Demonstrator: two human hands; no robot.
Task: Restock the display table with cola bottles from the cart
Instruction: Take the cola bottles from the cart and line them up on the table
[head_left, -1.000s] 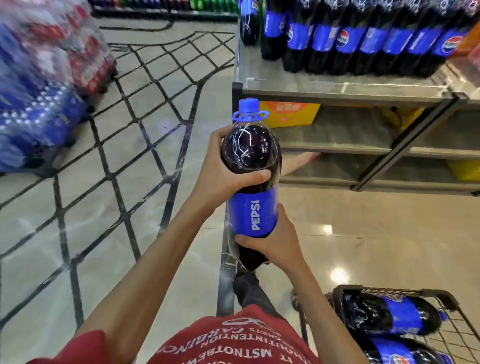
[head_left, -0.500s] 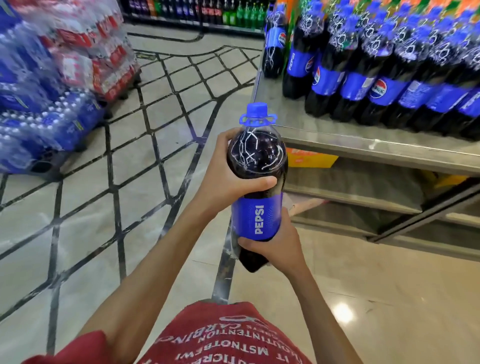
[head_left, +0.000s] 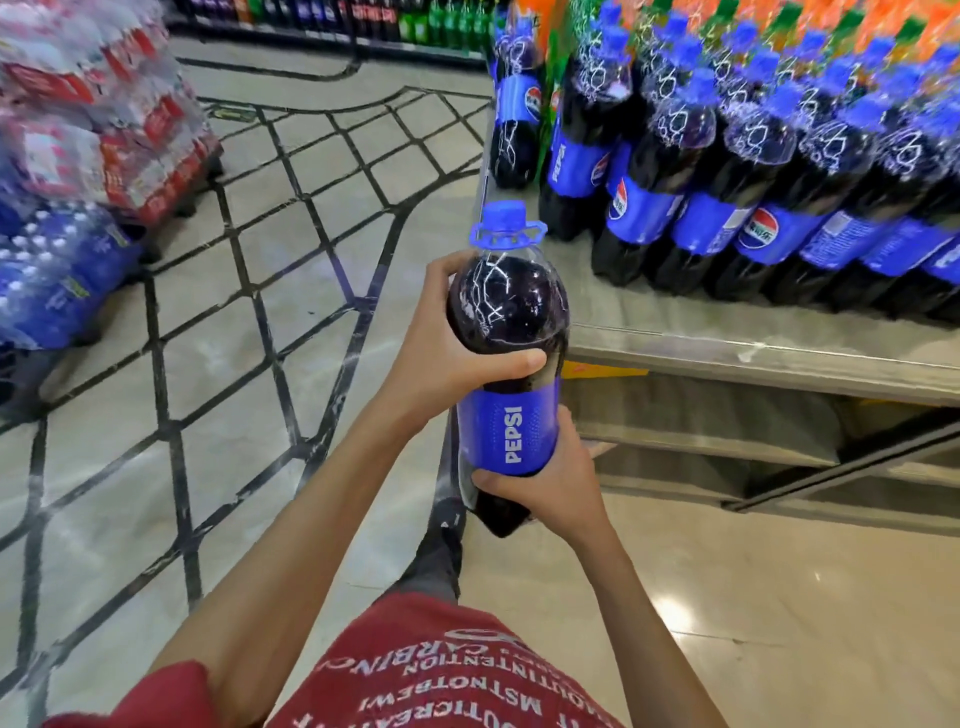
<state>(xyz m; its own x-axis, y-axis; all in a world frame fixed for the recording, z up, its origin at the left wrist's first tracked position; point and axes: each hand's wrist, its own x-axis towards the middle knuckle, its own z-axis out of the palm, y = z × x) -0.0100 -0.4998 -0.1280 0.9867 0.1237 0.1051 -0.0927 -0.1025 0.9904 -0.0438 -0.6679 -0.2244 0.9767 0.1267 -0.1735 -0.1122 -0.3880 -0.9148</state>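
**Two-handed carry of a full bottle at the counter's edge**

Head view. A cola bottle (head_left: 511, 364) is held upright, leaning slightly, in the air just off the front edge of the counter (head_left: 727, 338), near its left corner and not yet set down. The left hand (head_left: 447, 358) wraps the bottle's rounded shoulder, thumb lying across the front above the label (head_left: 511, 431). The right hand (head_left: 550, 478) curls round the lower body beneath that label, taking the weight from below. The blue cap (head_left: 506, 218) with its carry ring is untouched. On the counter, standing bottles (head_left: 727, 171) fill the back rows, and a bare strip of top runs along the front edge.

Handling, as judged: the bottle looks full to the neck, hence heavy for its size. Its smooth plastic wall is likely slick and gives a little under pressure. The shoulder-and-base hold suits it. The label film may slide, so firmer purchase lies on bare plastic or the neck ring.
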